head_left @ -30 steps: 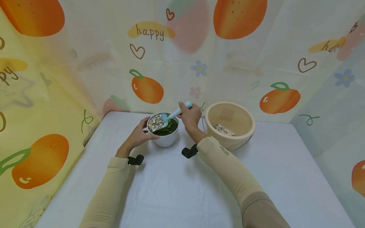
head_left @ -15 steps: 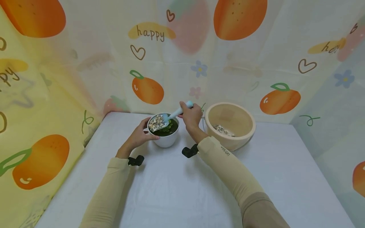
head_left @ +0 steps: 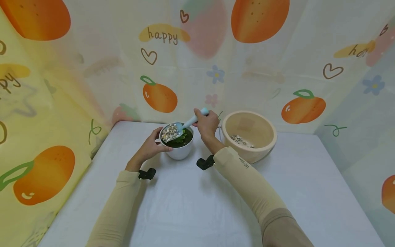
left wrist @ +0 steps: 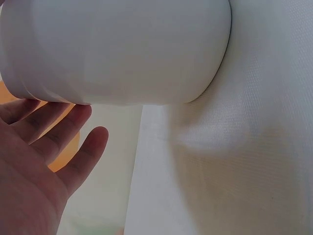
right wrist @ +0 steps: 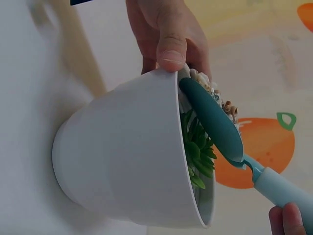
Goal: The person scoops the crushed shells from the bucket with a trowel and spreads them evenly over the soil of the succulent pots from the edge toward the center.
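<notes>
A white flower pot point(head_left: 179, 153) stands on the table with a green succulent point(right wrist: 196, 147) and dark soil inside. My left hand point(head_left: 149, 146) holds its left side, thumb at the near rim; in the left wrist view the fingers point(left wrist: 58, 132) lie along the pot wall, the little finger apart from it. My right hand point(head_left: 208, 128) grips the pale handle of a small blue-green trowel point(right wrist: 212, 120). Small mixed stones or shells point(head_left: 169, 133) fill the trowel's blade, which sits over the pot's left part, just above the leaves. Most right-hand fingers are hidden in the right wrist view.
Just right of the pot stands a wide beige tub point(head_left: 248, 155) with more small stones point(head_left: 240, 140) at its bottom. A white cloth covers the table point(head_left: 185, 206). Fruit-printed curtains point(head_left: 259, 85) close off the back and sides.
</notes>
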Demonstrator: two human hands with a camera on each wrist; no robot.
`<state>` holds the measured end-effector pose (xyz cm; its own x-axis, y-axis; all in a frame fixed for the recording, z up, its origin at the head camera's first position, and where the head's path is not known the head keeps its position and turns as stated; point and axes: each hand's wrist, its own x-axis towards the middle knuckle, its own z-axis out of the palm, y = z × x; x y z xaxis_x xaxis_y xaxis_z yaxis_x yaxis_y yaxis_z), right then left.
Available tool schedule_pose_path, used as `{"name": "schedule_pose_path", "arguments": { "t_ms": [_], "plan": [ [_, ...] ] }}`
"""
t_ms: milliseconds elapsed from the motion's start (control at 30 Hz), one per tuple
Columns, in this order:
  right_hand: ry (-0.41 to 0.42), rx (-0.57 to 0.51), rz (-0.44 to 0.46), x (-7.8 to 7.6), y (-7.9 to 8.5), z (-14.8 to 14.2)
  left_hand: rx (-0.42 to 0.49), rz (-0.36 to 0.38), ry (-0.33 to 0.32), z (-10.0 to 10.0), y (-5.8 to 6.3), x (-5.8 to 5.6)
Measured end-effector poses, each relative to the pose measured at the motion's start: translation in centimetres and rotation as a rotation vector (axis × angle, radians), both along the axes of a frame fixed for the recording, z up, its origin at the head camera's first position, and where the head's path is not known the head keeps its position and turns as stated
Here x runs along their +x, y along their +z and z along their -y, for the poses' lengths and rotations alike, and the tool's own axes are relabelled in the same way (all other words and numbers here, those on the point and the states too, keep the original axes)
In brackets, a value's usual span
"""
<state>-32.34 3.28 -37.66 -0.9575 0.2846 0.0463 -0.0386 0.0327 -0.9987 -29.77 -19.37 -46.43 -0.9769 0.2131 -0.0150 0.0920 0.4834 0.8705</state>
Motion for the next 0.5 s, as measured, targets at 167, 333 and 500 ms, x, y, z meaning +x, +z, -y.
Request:
{"name": "schedule_pose_path", "arguments": {
  "t_ms": [167,333,500],
  "plan": [
    [-0.003,0.011,-0.010,-0.03,0.14,0.11,0.003,-0.003,0.001,-0.02,0.12,0.05],
    [0.000,0.016,-0.010,-0.01,-0.10,0.11,0.002,0.003,0.002,-0.13,0.29,0.20],
    [-0.002,0.024,-0.008,0.06,-0.12,0.14,0.006,0.009,0.002,-0.07,0.20,0.15]
  ]
}}
